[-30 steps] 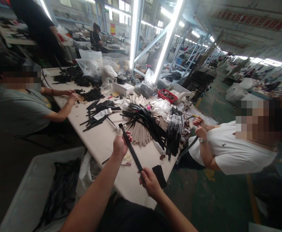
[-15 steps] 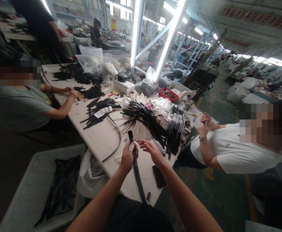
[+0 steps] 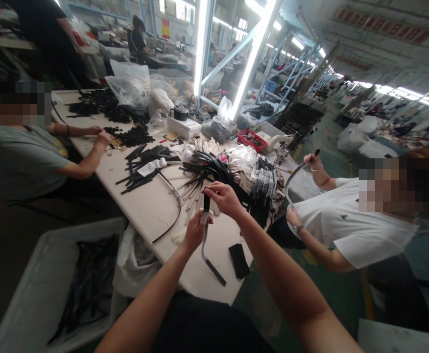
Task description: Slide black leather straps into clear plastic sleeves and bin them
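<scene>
My left hand [image 3: 195, 228] is closed around a long black strap [image 3: 214, 272], whose lower end hangs down over the pale table. Just above it, my right hand [image 3: 222, 197] pinches the strap's top end between thumb and fingers. A light wrapping shows on a finger of my left hand. On the tabletop to the right lies a flat black piece [image 3: 238, 261]. Beyond my hands spreads a pile of black straps [image 3: 214, 169] over pale strips [image 3: 192, 206]. A curved thin black strip [image 3: 170, 228] rests left of my hands.
A white bin [image 3: 49, 240] of dark strips stands at lower left, beside a white bag [image 3: 137, 264]. Co-workers sit left and right; the right one holds a strip [image 3: 293, 179]. A red basket [image 3: 251, 140], a white box [image 3: 184, 128] and plastic bags stand farther back.
My right hand has moved left from open to pinch the strap's top end. The strap's lower end has swung forward onto view over the table. The right co-worker's hands have spread apart.
</scene>
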The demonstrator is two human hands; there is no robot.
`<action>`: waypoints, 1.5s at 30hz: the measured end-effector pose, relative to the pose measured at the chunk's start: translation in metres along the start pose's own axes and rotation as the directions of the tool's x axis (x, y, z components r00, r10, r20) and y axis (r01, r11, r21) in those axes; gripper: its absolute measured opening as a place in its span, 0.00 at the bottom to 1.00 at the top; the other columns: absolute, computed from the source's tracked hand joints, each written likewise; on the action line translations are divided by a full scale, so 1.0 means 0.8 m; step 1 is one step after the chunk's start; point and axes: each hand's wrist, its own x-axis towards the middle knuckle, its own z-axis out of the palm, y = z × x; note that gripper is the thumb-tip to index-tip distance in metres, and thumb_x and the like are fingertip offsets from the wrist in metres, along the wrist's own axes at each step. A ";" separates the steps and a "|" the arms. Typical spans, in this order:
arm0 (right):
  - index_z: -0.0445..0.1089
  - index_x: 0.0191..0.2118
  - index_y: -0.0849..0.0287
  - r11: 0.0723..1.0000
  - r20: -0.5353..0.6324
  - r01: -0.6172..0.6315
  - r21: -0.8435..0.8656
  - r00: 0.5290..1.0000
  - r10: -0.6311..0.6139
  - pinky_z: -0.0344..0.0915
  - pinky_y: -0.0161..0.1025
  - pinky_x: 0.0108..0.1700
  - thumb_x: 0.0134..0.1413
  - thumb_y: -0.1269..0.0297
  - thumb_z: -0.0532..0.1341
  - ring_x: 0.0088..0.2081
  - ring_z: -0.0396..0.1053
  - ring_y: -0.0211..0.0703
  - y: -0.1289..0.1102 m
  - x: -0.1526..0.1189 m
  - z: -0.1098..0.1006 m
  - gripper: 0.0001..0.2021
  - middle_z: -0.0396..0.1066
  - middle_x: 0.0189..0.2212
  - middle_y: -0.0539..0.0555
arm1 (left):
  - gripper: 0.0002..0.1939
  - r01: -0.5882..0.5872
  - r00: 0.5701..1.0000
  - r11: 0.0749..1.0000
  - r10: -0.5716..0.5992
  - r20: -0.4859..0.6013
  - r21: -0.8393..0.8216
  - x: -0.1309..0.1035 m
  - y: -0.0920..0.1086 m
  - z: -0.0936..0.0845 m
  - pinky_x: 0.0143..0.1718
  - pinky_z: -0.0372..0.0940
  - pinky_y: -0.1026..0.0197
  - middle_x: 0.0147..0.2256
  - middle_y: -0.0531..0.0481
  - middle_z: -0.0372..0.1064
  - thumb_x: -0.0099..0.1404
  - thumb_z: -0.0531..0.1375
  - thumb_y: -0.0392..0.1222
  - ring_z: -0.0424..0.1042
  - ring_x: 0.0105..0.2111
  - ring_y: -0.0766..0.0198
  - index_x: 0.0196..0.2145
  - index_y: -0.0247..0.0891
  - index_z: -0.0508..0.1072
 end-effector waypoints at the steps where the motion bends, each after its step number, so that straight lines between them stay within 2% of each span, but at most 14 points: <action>1: 0.80 0.35 0.61 1.000 -0.007 0.010 -0.014 1.000 -0.010 0.62 0.34 0.38 0.60 0.50 0.63 0.34 0.68 0.38 -0.003 0.003 -0.003 0.18 0.72 0.34 0.53 | 0.15 0.006 1.000 0.999 -0.006 0.003 0.050 -0.003 -0.016 -0.001 0.39 0.68 0.58 0.32 0.47 0.75 0.70 0.53 0.51 0.74 0.34 0.60 0.36 0.39 0.73; 5: 0.79 0.34 0.62 0.999 -0.053 0.020 -0.028 0.998 -0.022 0.61 0.33 0.34 0.60 0.49 0.63 0.31 0.66 0.36 -0.003 0.002 0.001 0.19 0.71 0.33 0.52 | 0.14 0.037 0.999 0.988 -0.038 0.002 0.150 -0.016 -0.078 -0.004 0.43 0.67 0.55 0.37 0.45 0.77 0.67 0.55 0.49 0.75 0.38 0.56 0.39 0.40 0.76; 10: 0.79 0.35 0.61 1.000 -0.108 -0.017 0.003 0.994 0.018 0.62 0.33 0.32 0.60 0.49 0.63 0.30 0.65 0.35 0.001 0.004 0.011 0.18 0.70 0.34 0.53 | 0.10 0.122 0.992 0.991 -0.120 -0.037 0.060 -0.029 -0.124 0.004 0.40 0.68 0.57 0.33 0.47 0.76 0.64 0.58 0.47 0.75 0.35 0.58 0.37 0.40 0.75; 14: 0.72 0.55 0.58 0.983 -0.068 -0.109 0.146 0.990 0.120 0.68 0.35 0.39 0.62 0.48 0.60 0.37 0.71 0.39 0.024 -0.013 -0.001 0.22 0.72 0.48 0.57 | 0.10 0.226 0.955 0.953 -0.258 -0.150 -0.201 -0.020 -0.128 0.000 0.25 0.65 0.64 0.26 0.54 0.70 0.64 0.57 0.47 0.68 0.20 0.67 0.40 0.40 0.70; 16: 0.61 0.65 0.54 0.966 0.010 -0.224 0.129 0.974 0.225 0.69 0.41 0.49 0.57 0.49 0.64 0.49 0.71 0.45 0.053 -0.052 0.000 0.33 0.66 0.58 0.60 | 0.10 0.224 0.916 0.902 -0.324 -0.236 -0.369 -0.001 -0.119 -0.014 0.20 0.62 0.66 0.25 0.56 0.67 0.65 0.57 0.45 0.65 0.17 0.69 0.42 0.41 0.68; 18: 0.60 0.65 0.55 0.928 0.180 -0.372 -0.016 0.912 0.368 0.63 0.47 0.58 0.45 0.50 0.72 0.59 0.65 0.52 0.091 -0.107 0.015 0.42 0.63 0.62 0.62 | 0.09 0.202 0.874 0.824 -0.396 -0.283 -0.529 0.026 -0.106 -0.036 0.19 0.60 0.67 0.24 0.57 0.65 0.64 0.57 0.42 0.63 0.17 0.69 0.43 0.41 0.67; 20: 0.67 0.60 0.57 0.875 0.311 -0.469 -0.120 0.819 0.482 0.60 0.50 0.61 0.36 0.53 0.76 0.59 0.65 0.56 0.127 -0.162 0.046 0.41 0.68 0.58 0.62 | 0.09 0.204 0.832 0.727 -0.482 -0.275 -0.656 0.050 -0.093 -0.059 0.19 0.60 0.68 0.23 0.57 0.64 0.63 0.57 0.39 0.63 0.17 0.69 0.43 0.40 0.68; 23: 0.73 0.45 0.60 0.786 0.302 -0.617 -0.046 0.741 0.599 0.70 0.45 0.47 0.54 0.55 0.65 0.39 0.74 0.47 0.162 -0.215 0.105 0.17 0.76 0.35 0.56 | 0.09 0.216 0.784 0.640 -0.563 -0.260 -0.737 0.056 -0.088 -0.076 0.22 0.64 0.66 0.25 0.53 0.68 0.64 0.55 0.37 0.68 0.20 0.68 0.42 0.38 0.67; 26: 0.68 0.40 0.61 0.703 0.269 -0.710 0.037 0.685 0.677 0.68 0.36 0.27 0.67 0.54 0.47 0.18 0.62 0.36 0.172 -0.224 0.149 0.19 0.65 0.19 0.47 | 0.07 0.385 0.783 0.561 -0.619 -0.062 -0.733 0.018 -0.104 -0.058 0.25 0.68 0.62 0.29 0.46 0.71 0.65 0.55 0.39 0.72 0.24 0.64 0.40 0.35 0.68; 27: 0.67 0.39 0.61 0.691 0.277 -0.722 0.042 0.673 0.686 0.65 0.34 0.24 0.68 0.54 0.44 0.16 0.59 0.35 0.171 -0.221 0.158 0.20 0.62 0.17 0.45 | 0.07 0.469 0.772 0.533 -0.635 0.034 -0.704 0.000 -0.113 -0.046 0.24 0.67 0.62 0.28 0.46 0.71 0.64 0.56 0.40 0.72 0.24 0.63 0.39 0.35 0.68; 29: 0.66 0.34 0.61 0.675 0.296 -0.737 0.042 0.654 0.696 0.62 0.32 0.22 0.68 0.53 0.44 0.16 0.56 0.34 0.169 -0.215 0.170 0.20 0.60 0.16 0.45 | 0.08 0.530 0.757 0.551 -0.650 0.067 -0.644 -0.030 -0.131 -0.027 0.19 0.62 0.66 0.25 0.52 0.67 0.62 0.60 0.40 0.68 0.19 0.67 0.38 0.37 0.66; 32: 0.65 0.28 0.60 0.679 0.306 -0.734 0.022 0.651 0.694 0.59 0.32 0.24 0.66 0.54 0.50 0.18 0.58 0.35 0.160 -0.215 0.183 0.19 0.60 0.16 0.47 | 0.05 0.487 0.774 0.605 -0.633 -0.010 -0.631 -0.041 -0.150 -0.025 0.16 0.54 0.69 0.20 0.61 0.57 0.63 0.58 0.39 0.56 0.13 0.73 0.35 0.40 0.63; 36: 0.68 0.29 0.60 0.693 0.282 -0.721 -0.006 0.663 0.693 0.59 0.33 0.28 0.65 0.56 0.53 0.21 0.60 0.37 0.145 -0.226 0.205 0.18 0.62 0.18 0.48 | 0.10 0.450 0.792 0.650 -0.607 -0.063 -0.612 -0.004 -0.152 -0.063 0.14 0.46 0.70 0.19 0.63 0.52 0.63 0.58 0.42 0.48 0.11 0.76 0.30 0.41 0.57; 45: 0.71 0.37 0.58 0.830 0.279 -0.555 -0.059 0.789 0.548 0.58 0.34 0.29 0.69 0.58 0.48 0.23 0.62 0.39 0.122 -0.180 0.226 0.17 0.64 0.20 0.48 | 0.09 0.351 0.874 0.777 -0.472 -0.116 -0.523 0.085 -0.102 -0.126 0.13 0.42 0.71 0.21 0.63 0.55 0.63 0.58 0.45 0.48 0.12 0.76 0.39 0.42 0.61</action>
